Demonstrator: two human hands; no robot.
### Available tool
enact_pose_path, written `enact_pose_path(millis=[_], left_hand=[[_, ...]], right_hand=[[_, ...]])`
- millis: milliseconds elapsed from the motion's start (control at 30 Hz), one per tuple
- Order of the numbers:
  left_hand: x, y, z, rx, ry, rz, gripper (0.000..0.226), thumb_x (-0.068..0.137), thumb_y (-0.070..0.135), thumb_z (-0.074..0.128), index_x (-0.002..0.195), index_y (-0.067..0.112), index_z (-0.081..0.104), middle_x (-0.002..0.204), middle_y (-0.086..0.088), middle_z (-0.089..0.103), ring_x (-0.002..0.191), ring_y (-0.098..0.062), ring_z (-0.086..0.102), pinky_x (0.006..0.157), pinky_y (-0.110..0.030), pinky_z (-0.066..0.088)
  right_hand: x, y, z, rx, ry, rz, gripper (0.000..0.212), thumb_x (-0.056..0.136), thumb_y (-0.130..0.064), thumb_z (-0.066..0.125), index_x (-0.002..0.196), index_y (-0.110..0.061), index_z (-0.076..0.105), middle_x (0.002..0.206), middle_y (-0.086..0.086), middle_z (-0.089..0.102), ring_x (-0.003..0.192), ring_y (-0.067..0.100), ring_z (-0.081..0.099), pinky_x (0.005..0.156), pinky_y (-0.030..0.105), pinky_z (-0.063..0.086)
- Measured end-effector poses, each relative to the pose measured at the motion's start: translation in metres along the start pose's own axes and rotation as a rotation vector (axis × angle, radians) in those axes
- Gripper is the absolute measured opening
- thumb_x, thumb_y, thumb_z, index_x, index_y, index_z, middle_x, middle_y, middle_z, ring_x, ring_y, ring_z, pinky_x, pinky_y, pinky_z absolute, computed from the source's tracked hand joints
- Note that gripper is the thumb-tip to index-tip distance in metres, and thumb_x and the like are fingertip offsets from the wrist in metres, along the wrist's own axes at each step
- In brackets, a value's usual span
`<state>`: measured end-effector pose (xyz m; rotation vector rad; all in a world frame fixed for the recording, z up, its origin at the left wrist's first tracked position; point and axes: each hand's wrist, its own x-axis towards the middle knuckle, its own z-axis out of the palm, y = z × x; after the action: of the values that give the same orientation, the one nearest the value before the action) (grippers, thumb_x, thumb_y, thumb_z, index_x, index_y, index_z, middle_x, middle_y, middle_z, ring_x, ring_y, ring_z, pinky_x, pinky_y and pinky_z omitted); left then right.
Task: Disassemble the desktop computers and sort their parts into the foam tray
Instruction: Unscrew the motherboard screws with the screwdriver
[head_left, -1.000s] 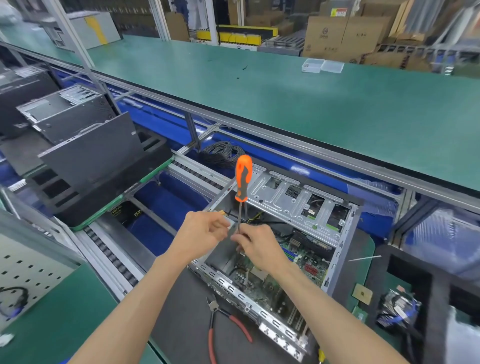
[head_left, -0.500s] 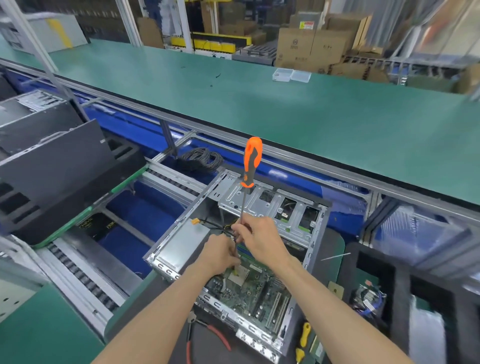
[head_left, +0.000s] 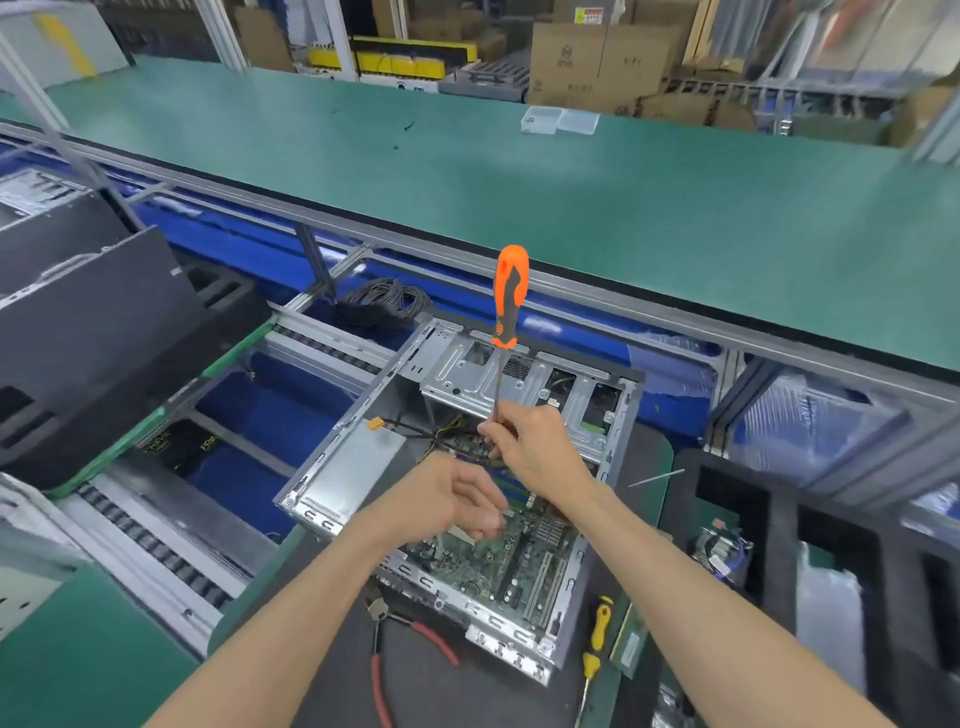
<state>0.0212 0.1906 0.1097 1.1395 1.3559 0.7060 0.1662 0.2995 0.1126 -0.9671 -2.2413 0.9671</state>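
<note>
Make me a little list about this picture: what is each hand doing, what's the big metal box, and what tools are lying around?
right hand: pinches the metal shaft of the orange screwdriver, handle pointing up
left hand: over the green circuit board, fingers curled; what it grips is unclear
big box: open computer case, lid off
tools lying near: red-handled pliers, yellow screwdriver
foam tray: black, right of the case

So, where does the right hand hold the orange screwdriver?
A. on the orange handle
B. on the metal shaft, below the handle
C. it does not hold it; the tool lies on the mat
B: the right hand pinches the metal shaft of the orange screwdriver, whose handle stands free above the open computer case.
</note>
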Motion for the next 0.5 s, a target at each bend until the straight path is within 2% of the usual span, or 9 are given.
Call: enact_pose_path(millis=[100, 267, 367, 433, 500], left_hand=[[0.011, 0.009, 0.035, 0.169, -0.095, 0.039, 0.018, 0.071, 0.029, 0.088, 0.086, 0.026, 0.078, 0.080, -0.002, 0.077, 0.074, -0.014, 0.073, 0.068, -0.021, 0.056], [0.027, 0.014, 0.079, 0.330, -0.114, 0.191, 0.013, 0.073, 0.020, 0.088, 0.082, 0.023, 0.079, 0.076, 0.008, 0.077, 0.073, -0.003, 0.072, 0.070, -0.013, 0.052], [0.028, 0.014, 0.097, 0.415, -0.143, 0.269, 0.012, 0.074, 0.020, 0.087, 0.083, 0.023, 0.080, 0.081, 0.014, 0.076, 0.078, 0.007, 0.068, 0.074, -0.005, 0.046], [0.031, 0.020, 0.115, 0.509, -0.170, 0.363, 0.015, 0.075, 0.019, 0.086, 0.089, 0.018, 0.079, 0.088, 0.009, 0.077, 0.082, 0.016, 0.061, 0.075, 0.002, 0.038], [0.035, 0.027, 0.137, 0.589, -0.213, 0.418, 0.031, 0.078, 0.024, 0.084, 0.106, 0.014, 0.074, 0.110, -0.001, 0.073, 0.098, 0.012, 0.055, 0.084, -0.001, 0.035]], right_hand=[[-0.001, -0.005, -0.004, -0.021, -0.014, -0.008, 0.026, 0.098, -0.021, 0.063, 0.077, -0.005, 0.064, 0.062, 0.004, 0.070, 0.061, 0.013, 0.069, 0.069, 0.037, 0.056], [-0.005, -0.011, -0.015, -0.019, -0.069, 0.039, 0.025, 0.097, -0.017, 0.065, 0.079, -0.001, 0.066, 0.068, 0.009, 0.073, 0.061, 0.011, 0.072, 0.066, 0.022, 0.056], [-0.010, -0.016, -0.024, 0.010, -0.102, 0.099, 0.021, 0.098, -0.018, 0.064, 0.085, -0.001, 0.068, 0.076, 0.010, 0.075, 0.062, 0.009, 0.073, 0.065, 0.026, 0.060], [-0.012, -0.024, -0.029, 0.012, -0.128, 0.125, 0.021, 0.099, -0.018, 0.063, 0.087, -0.002, 0.067, 0.077, 0.010, 0.074, 0.063, 0.008, 0.073, 0.064, 0.031, 0.062], [-0.013, -0.031, -0.034, -0.012, -0.140, 0.117, 0.021, 0.099, -0.018, 0.062, 0.084, -0.004, 0.066, 0.076, 0.009, 0.074, 0.062, 0.008, 0.072, 0.062, 0.028, 0.061]])
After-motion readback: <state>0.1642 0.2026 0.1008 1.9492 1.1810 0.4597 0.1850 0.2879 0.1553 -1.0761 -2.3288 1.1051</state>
